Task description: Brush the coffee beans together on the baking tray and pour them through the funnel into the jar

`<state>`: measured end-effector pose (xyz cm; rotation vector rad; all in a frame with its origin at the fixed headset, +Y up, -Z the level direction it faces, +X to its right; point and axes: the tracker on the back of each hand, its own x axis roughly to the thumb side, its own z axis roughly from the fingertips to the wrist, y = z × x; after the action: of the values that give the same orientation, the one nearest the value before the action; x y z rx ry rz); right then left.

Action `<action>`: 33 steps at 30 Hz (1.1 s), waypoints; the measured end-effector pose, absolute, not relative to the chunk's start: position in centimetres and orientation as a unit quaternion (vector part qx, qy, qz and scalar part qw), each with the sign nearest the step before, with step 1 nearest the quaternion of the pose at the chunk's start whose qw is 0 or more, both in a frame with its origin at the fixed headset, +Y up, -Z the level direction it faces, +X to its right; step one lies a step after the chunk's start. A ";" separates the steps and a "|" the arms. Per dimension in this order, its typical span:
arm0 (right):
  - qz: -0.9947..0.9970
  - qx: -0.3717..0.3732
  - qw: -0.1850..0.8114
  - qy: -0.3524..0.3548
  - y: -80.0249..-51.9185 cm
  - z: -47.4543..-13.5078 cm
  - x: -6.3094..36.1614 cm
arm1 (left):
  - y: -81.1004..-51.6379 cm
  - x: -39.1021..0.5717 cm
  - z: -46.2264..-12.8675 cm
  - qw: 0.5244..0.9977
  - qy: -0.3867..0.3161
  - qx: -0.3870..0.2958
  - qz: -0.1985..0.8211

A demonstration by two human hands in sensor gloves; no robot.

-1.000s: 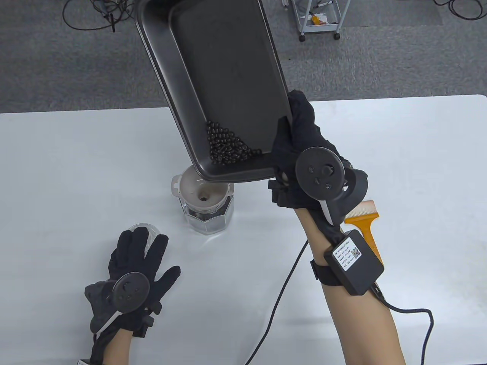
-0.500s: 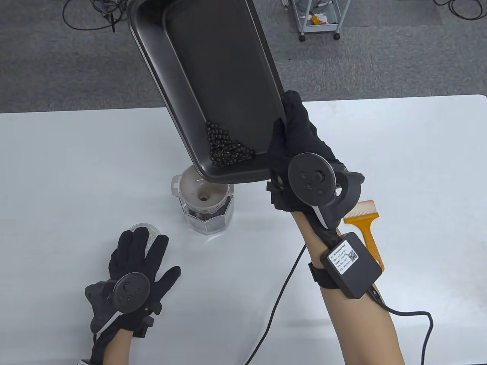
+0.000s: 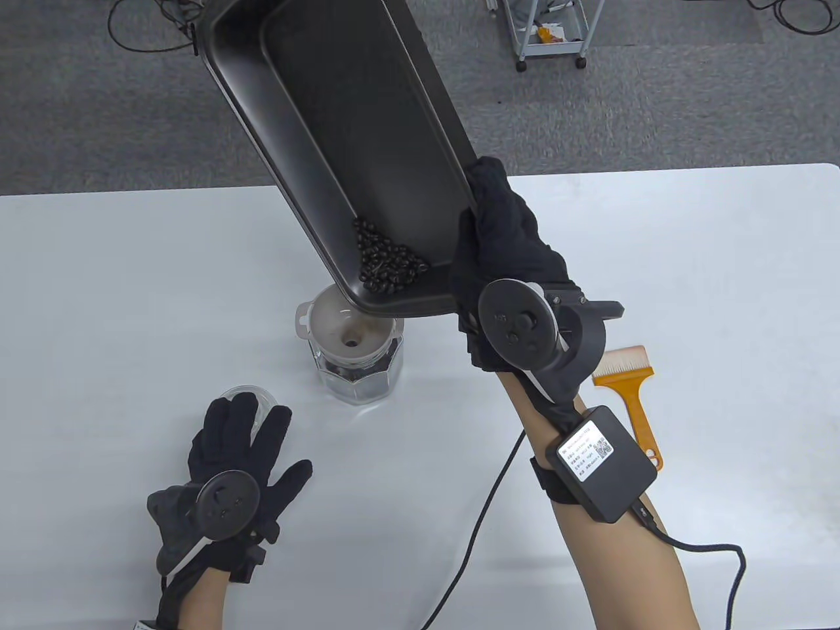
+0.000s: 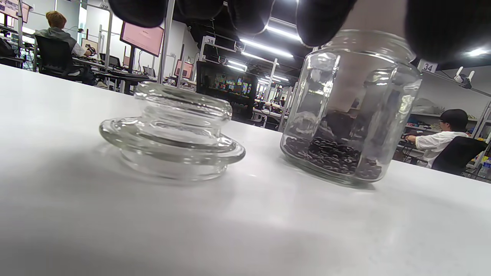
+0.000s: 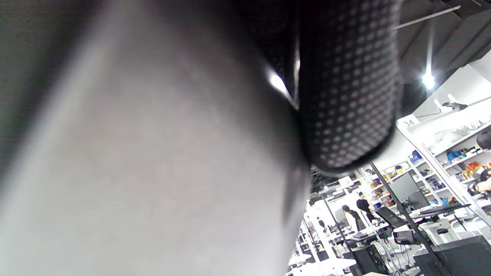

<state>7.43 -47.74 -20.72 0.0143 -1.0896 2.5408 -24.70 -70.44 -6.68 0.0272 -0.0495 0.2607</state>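
My right hand grips the near right corner of the dark baking tray, which is lifted and tilted down toward me. A pile of coffee beans lies in its lowest corner, just above the white funnel. The funnel sits in the glass jar, which holds some beans. In the right wrist view the tray's underside fills the frame beside a gloved finger. My left hand lies flat on the table, fingertips over the glass lid.
An orange brush lies on the white table to the right of my right forearm. A black cable runs across the table near the front. The glass lid sits left of the jar. A wheeled cart stands on the floor beyond.
The tray has tilted further and swung left, my right hand rolling with it. The beans have slid tighter into the low corner. My left hand has stayed put.
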 end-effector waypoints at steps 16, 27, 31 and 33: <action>0.899 0.019 0.179 -0.400 -47.6 -20.3 7.0 | -70.4 -24.6 -6.7 0.991 -0.025 0.011 0.129; 0.896 0.031 0.170 -0.409 -47.6 -20.2 6.7 | -70.4 -24.7 -6.7 0.991 -0.022 0.011 0.129; 0.895 0.032 0.172 -0.411 -47.6 -20.2 6.6 | -70.4 -24.7 -6.7 0.992 -0.023 0.009 0.126; 0.895 0.033 0.171 -0.411 -47.5 -20.1 6.6 | -70.4 -24.7 -6.7 0.992 -0.023 0.009 0.127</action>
<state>6.61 -47.54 -20.14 0.0940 -1.1683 2.5408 -24.65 -70.35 -6.74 0.0182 -0.0469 0.2544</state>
